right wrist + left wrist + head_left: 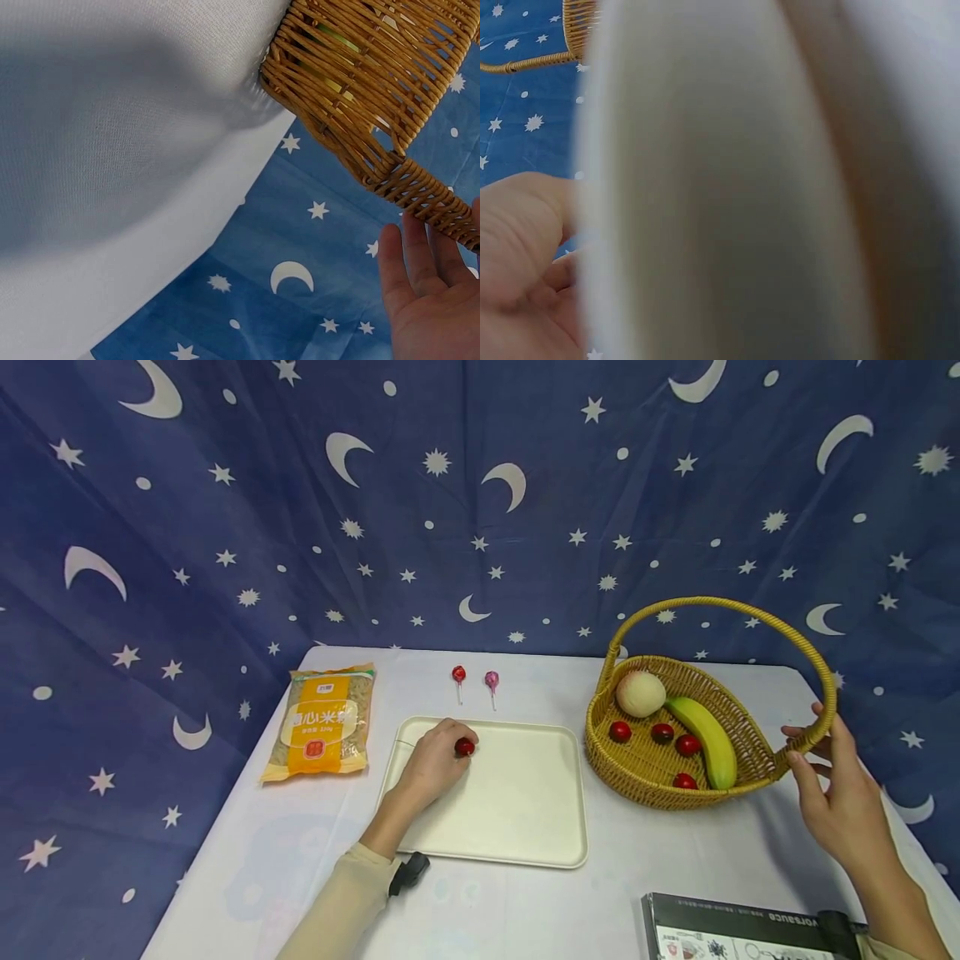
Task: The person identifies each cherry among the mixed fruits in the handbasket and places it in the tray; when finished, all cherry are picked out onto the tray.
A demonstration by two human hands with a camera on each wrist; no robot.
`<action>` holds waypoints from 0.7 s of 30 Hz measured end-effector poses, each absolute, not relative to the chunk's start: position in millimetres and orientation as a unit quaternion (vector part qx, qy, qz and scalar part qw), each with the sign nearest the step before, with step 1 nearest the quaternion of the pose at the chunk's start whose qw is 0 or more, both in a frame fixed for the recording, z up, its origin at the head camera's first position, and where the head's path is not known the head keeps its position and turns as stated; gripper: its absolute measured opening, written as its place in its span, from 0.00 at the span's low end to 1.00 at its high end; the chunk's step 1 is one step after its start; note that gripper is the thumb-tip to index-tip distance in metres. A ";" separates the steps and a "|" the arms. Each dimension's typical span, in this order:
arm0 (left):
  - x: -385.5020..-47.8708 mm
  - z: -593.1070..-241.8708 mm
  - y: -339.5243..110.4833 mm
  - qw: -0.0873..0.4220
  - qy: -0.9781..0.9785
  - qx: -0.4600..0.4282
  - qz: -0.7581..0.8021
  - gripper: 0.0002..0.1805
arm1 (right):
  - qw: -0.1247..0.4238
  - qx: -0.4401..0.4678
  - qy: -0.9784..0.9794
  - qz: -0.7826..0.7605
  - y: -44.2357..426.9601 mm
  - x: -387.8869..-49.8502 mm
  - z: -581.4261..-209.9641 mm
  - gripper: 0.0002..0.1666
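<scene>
At the far left part of the cream tray (517, 793), my left hand (435, 762) pinches a dark red cherry (464, 747) in its fingertips, low over the tray. In the left wrist view a large blurred pale shape covers most of the picture, and only part of the left hand (525, 262) shows. My right hand (843, 802) holds the wicker basket (637, 789) at the right foot of its handle, thumb and fingers on either side. Inside the basket lie a banana (705, 739), a pale round fruit (641, 693) and several red cherries (687, 745).
Two lollipops, a red one (458, 674) and a purple one (491, 680), lie behind the tray. A yellow-labelled food bag (322, 722) lies left of it. At the front right edge is a dark printed box (742, 927). A star-patterned cloth (450, 527) hangs behind the table.
</scene>
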State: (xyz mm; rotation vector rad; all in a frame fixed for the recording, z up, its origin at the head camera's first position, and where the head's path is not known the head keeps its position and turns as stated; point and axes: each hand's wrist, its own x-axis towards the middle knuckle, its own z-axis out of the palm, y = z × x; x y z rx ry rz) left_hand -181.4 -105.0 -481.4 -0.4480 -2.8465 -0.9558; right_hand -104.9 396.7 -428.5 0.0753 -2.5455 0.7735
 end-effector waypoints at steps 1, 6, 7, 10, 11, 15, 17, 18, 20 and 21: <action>-181.0 -481.0 -105.5 0.051 -0.936 -0.150 -0.313 0.15 | 0.236 0.027 -0.929 0.282 396.4 -105.2 -428.1 0.47; -178.0 -475.6 -107.7 0.044 -0.936 -0.163 -0.308 0.19 | 0.235 0.028 -0.929 0.283 396.7 -105.5 -428.0 0.47; -177.4 -473.8 -108.0 0.043 -0.936 -0.165 -0.307 0.20 | 0.235 0.028 -0.930 0.283 396.9 -105.4 -428.1 0.47; -175.8 -469.7 -109.1 0.037 -0.936 -0.168 -0.306 0.22 | 0.235 0.028 -0.929 0.284 397.3 -104.8 -428.3 0.46; -175.4 -468.3 -109.3 0.035 -0.937 -0.167 -0.306 0.23 | 0.235 0.027 -0.930 0.283 397.3 -104.6 -428.4 0.46; -174.5 -464.3 -109.9 0.035 -0.937 -0.163 -0.308 0.22 | 0.234 0.025 -0.930 0.283 396.8 -104.4 -428.3 0.47; -174.5 -462.3 -109.9 0.036 -0.935 -0.162 -0.312 0.22 | 0.235 0.025 -0.929 0.283 397.2 -104.6 -428.5 0.46; -174.7 -461.4 -109.9 0.037 -0.934 -0.162 -0.316 0.22 | 0.236 0.026 -0.929 0.285 397.5 -104.8 -428.5 0.46; -175.2 -459.4 -109.5 0.039 -0.932 -0.165 -0.322 0.22 | 0.237 0.027 -0.928 0.287 397.9 -104.7 -428.8 0.46; -175.5 -458.1 -109.2 0.041 -0.930 -0.167 -0.324 0.23 | 0.237 0.026 -0.928 0.288 398.1 -104.8 -428.9 0.46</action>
